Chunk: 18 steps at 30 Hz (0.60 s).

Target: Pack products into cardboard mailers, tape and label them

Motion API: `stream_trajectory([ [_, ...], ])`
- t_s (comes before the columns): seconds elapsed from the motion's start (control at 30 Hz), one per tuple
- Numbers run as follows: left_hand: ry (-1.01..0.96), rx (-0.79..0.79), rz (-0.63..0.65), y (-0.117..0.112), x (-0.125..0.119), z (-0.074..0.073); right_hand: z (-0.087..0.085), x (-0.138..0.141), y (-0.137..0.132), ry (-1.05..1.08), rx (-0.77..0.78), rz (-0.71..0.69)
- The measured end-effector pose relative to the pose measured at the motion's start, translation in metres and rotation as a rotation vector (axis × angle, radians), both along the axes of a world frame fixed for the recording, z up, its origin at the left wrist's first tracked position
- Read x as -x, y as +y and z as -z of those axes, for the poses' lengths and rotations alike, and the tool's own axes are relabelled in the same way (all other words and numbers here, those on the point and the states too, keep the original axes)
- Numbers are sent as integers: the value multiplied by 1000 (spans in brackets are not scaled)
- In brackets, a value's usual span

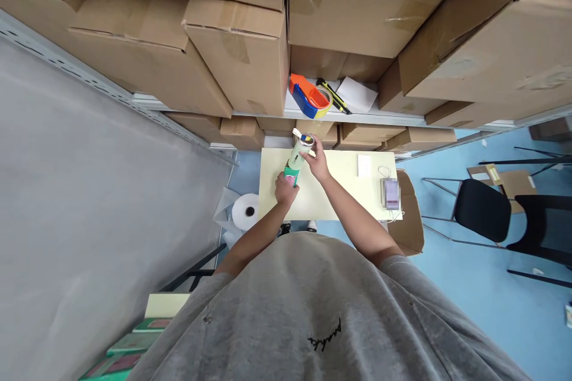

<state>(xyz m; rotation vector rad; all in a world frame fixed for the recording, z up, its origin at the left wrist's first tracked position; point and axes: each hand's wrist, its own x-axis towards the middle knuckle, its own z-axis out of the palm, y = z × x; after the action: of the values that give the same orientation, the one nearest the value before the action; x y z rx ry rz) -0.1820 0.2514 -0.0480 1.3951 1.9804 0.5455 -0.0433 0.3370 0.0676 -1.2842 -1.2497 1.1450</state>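
Observation:
A slim cylindrical container [295,162], white and green with a pink patch near its base, is held tilted above the pale yellow table [339,190]. My left hand [285,189] is wrapped round its lower end. At the upper end my right hand [316,162] is closed on the top, where a small white strip or tab [298,133] sticks out. Both forearms reach forward from my grey shirt.
On the table lie a white card [364,165] and a phone with a cable [391,193]. A shelf behind holds an orange-blue tape dispenser [310,97], a yellow utility knife [334,97] and stacked cardboard boxes [241,53]. A white roll [245,211] sits left; black chairs [482,209] stand right.

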Motion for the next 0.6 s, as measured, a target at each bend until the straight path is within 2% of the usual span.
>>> stream_trajectory([
  [0.1,-78,-90,-20,-4,-2,-4,-10,-2,-6,-11,-45,9],
  [0.2,-162,-105,-38,-5,-3,-3,-15,-3,-14,-40,-66,12],
  [0.37,-262,-139,-8,-9,1,0,-13,-4,-33,-50,-72,-48],
  [0.47,-267,-202,24,-11,4,2,-12,-2,-42,-55,-72,-78],
  [0.6,-251,-187,43,-14,8,6,-10,-1,-50,-88,-61,-122],
])
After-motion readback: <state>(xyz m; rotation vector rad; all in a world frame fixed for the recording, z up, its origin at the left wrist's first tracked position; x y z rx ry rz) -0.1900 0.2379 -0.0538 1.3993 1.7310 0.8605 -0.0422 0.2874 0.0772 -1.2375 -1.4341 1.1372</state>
